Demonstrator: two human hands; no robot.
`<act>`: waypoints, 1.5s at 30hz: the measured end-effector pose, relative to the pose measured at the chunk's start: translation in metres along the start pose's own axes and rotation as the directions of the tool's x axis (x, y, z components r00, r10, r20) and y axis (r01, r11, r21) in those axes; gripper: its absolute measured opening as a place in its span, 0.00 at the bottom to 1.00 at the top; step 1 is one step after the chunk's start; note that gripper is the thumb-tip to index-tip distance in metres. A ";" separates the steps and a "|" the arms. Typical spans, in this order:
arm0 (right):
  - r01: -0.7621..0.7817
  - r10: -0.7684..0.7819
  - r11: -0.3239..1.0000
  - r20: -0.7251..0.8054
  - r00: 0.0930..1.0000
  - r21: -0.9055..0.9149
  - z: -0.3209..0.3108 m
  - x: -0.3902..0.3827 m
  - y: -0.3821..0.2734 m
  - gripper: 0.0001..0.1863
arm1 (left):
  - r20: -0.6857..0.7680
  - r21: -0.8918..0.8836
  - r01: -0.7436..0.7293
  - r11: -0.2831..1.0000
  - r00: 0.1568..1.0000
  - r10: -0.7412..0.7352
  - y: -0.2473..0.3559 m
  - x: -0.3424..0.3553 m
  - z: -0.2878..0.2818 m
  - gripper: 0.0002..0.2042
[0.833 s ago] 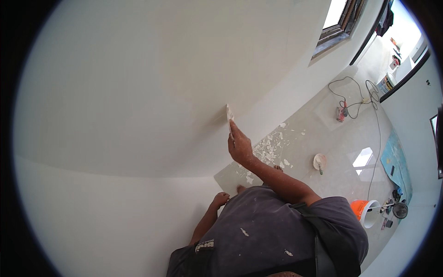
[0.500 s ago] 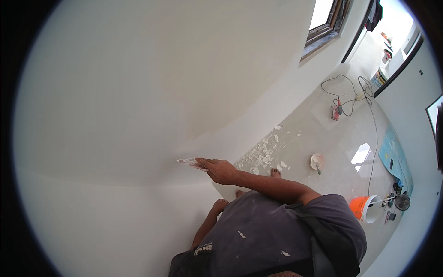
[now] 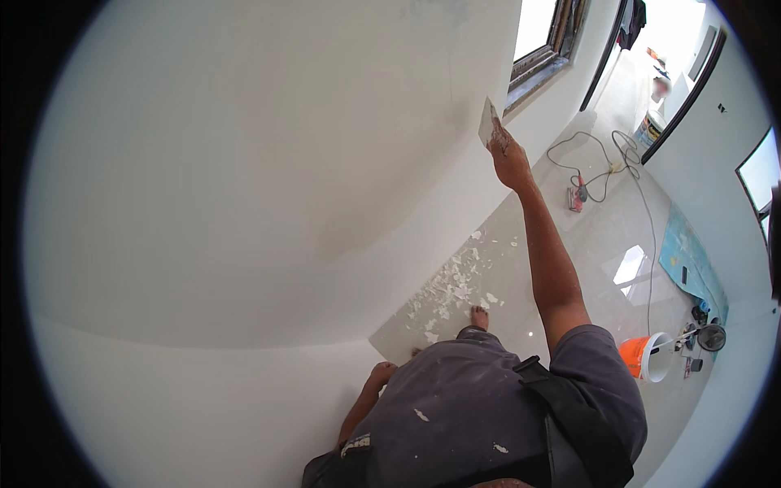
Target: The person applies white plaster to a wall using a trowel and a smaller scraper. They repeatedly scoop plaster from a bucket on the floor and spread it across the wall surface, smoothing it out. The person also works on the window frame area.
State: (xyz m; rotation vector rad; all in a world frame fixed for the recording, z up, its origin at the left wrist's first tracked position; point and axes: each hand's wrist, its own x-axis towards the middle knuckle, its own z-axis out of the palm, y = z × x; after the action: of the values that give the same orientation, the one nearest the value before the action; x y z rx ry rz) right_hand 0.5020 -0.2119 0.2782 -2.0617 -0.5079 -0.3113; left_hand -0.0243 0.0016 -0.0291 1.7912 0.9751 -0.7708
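My right arm reaches up and away along the pale wall [image 3: 203, 163]. In my right hand [image 3: 509, 156] is a flat whitish scraper [image 3: 486, 124], its broad end against or close to the wall, just below the window's corner. White smears mark the fingers. Greyish-beige damp-looking coating [image 3: 350, 224] covers a patch of the wall to the left of this hand. Low beside my body, my left hand [image 3: 381, 375] is closed near the wall's lower part; whatever may be inside it is hidden.
White flakes [image 3: 451, 281] litter the glossy floor by my foot [image 3: 479, 317]. A red sander [image 3: 577, 198] lies with its cable [image 3: 606, 142] looped near the doorway. At right stand an orange-and-white bucket [image 3: 643, 358] and a blue sheet [image 3: 687, 260]. A window [image 3: 541, 57] opens above.
My right hand has swept with the scraper from low on the wall up and right to near the window. The arm now covers the round pan on the floor. My left hand stays closed.
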 end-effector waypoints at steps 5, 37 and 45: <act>-0.061 0.056 0.997 -0.084 0.995 -0.054 0.024 0.019 0.001 0.26 | -0.011 -0.055 -0.024 0.998 1.000 0.024 0.007 -0.001 0.000 0.19; 0.349 -0.331 0.936 0.437 0.836 0.042 0.163 -0.199 -0.199 0.32 | 0.018 -0.140 0.014 0.990 1.000 -0.012 -0.042 0.044 0.018 0.16; 0.167 -0.159 0.984 0.715 0.681 0.059 0.083 -0.148 -0.177 0.27 | 0.021 -0.116 -0.093 0.989 0.995 0.096 -0.011 0.040 0.013 0.18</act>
State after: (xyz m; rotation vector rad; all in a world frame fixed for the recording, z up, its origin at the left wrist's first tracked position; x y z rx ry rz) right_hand 0.2891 -0.0936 0.3077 -2.1018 -1.1733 0.4378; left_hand -0.0155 0.0039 -0.0715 1.7107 0.8922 -0.6643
